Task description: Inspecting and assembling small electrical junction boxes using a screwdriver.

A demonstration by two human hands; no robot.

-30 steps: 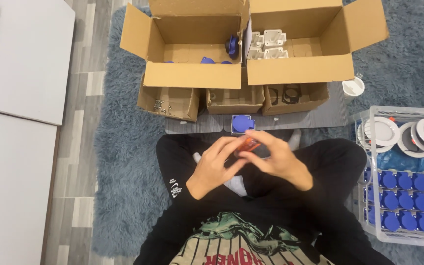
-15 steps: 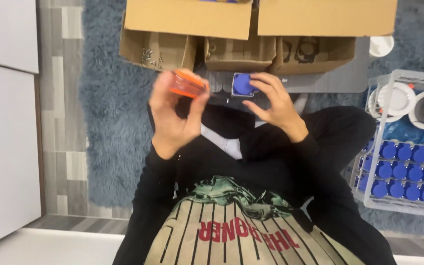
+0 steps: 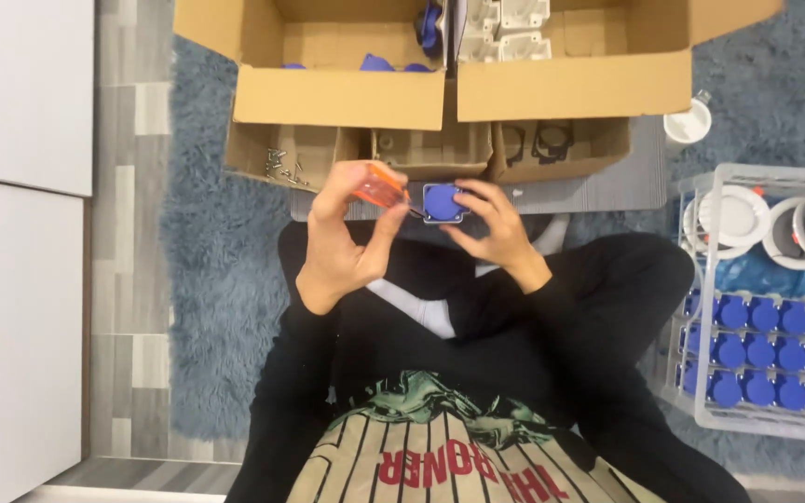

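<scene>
The left hand [image 3: 342,237] has dropped from its raised position of half a second ago, bringing the translucent orange plastic tool handle [image 3: 379,186] down level with the round blue cap in its pale grey square frame [image 3: 443,202], which the right hand [image 3: 491,228] has kept in front of the cardboard boxes. The left hand's fingers are curled, pinching the orange handle between thumb and fingertips; the right hand's fingers are bent around the frame's right side, gripping it by its edges. The handle sits just left of the blue cap, its tip close to the frame; whether it touches cannot be told.

Judged from this, the work goes best with the frame held steady and the tool fed in straight, the right fingers kept off the blue face.

Just beyond the blue cap stand three small open brown cardboard trays [image 3: 430,149], the left one holding loose small screws [image 3: 281,166], and behind those two large open cardboard boxes [image 3: 449,88]. To the cap's right, well apart, a clear plastic crate [image 3: 757,307] holds rows of blue caps and white round fittings. The nearest edges are the tray fronts; open room lies toward the person's lap and over the blue-grey shaggy rug [image 3: 207,279] to the cap's left.
</scene>
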